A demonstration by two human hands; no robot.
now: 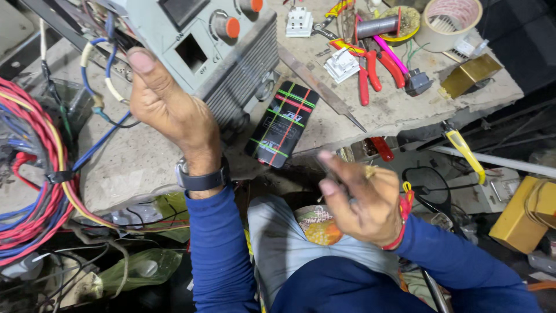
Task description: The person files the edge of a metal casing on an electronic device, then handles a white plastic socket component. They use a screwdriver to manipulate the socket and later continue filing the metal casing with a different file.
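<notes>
Both hands are raised over the lap, well apart from each other. Low and right of centre, the right hand is hovering with its fingers curled together, pinching something thin and blurred that cannot be made out. Left of centre, the left hand, with a dark watch on its wrist, is reaching up with the thumb pressing against the near left corner of a grey metal box with orange knobs, which is sitting on the desk at the upper middle of the frame. Just right of the box, a black pouch with green and red stripes is lying flat. Farther up right, red pliers and a tape roll are resting. Red and blue wires are bunching at the left edge.
</notes>
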